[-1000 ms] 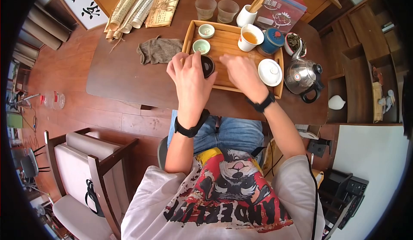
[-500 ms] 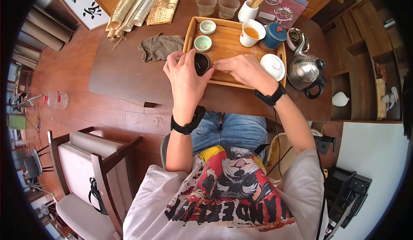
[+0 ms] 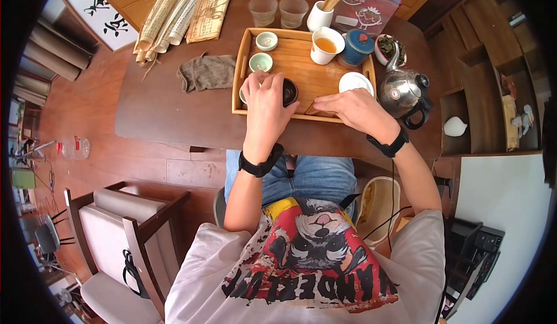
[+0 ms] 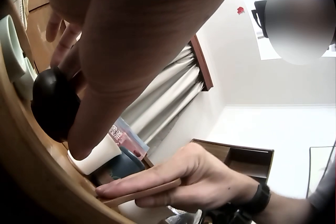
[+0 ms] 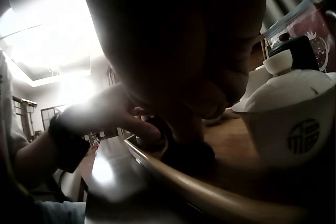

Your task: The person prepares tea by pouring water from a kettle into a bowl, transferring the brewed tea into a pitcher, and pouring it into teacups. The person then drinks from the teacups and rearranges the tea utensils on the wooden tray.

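Observation:
Over the front-left part of the wooden tray (image 3: 333,117), the left hand (image 3: 264,112) grips a dark cup (image 3: 289,92) between thumb and fingers. The cup's dark outside (image 4: 52,104) shows in the left wrist view. To its right, the right hand (image 3: 361,112) pinches a thin, flat wooden piece (image 4: 142,192) between nearly straight fingers and thumb, low at the tray's front edge. Two pale green cups (image 3: 267,41) (image 3: 260,63) stand behind the left hand. The white lidded bowl (image 5: 294,124) is beside the right hand, partly hidden by it in the head view.
A white cup of amber tea (image 3: 326,45) and a blue jar (image 3: 356,48) stand at the tray's back right. Right of the tray are a steel kettle (image 3: 398,92) and a bowl of leaves (image 3: 390,49). A brown cloth (image 3: 207,72) lies left; glasses (image 3: 293,12) stand behind.
The right hand moved from above the tray toward the dark cup, then shifted right and down to the tray's front edge. The left hand keeps its grip on the dark cup.

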`<action>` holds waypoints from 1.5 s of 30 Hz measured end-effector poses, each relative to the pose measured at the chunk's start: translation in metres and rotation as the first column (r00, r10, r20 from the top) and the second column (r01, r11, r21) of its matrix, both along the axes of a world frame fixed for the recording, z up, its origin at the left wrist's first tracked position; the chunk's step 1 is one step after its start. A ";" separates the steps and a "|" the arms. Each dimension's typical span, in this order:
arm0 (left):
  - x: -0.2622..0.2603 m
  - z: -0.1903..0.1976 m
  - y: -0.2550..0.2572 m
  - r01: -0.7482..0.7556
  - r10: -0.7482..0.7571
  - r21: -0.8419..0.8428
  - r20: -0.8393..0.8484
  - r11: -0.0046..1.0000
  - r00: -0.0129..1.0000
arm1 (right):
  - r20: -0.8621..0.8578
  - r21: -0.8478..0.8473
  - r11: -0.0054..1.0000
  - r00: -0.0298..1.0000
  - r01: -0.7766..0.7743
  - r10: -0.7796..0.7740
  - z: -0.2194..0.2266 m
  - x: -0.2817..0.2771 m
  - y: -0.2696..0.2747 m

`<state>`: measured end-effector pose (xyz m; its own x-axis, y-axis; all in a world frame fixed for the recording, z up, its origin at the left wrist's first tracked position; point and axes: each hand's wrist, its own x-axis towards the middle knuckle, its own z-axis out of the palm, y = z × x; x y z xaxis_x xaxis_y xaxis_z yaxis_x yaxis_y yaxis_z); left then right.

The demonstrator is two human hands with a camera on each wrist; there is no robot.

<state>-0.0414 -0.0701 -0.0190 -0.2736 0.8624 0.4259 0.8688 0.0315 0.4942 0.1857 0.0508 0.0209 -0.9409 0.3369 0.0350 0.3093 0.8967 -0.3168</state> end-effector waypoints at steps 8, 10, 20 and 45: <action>0.001 -0.013 0.010 -0.020 0.006 -0.109 -0.126 0.994 0.992 | -0.199 0.105 0.983 0.971 0.154 -0.131 -0.010 -0.020 0.019; 0.001 -0.011 0.007 -0.052 0.036 -0.134 -0.122 0.990 0.992 | -0.192 0.102 0.972 0.963 0.210 -0.188 -0.011 -0.038 0.018; -0.001 -0.002 -0.005 -0.039 0.038 -0.005 -0.107 0.999 0.994 | -0.229 0.129 0.926 0.920 0.353 -0.319 -0.033 -0.063 0.015; 0.095 0.034 0.122 0.601 -0.710 -0.427 -0.157 0.675 0.686 | -0.271 0.082 0.850 0.832 0.521 -0.484 -0.052 0.000 -0.072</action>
<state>0.0534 0.0523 0.0145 0.5052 0.8613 0.0535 0.8175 -0.4975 0.2901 0.1857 -0.0213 -0.0316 -0.6009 0.7342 0.3160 0.6638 0.6786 -0.3145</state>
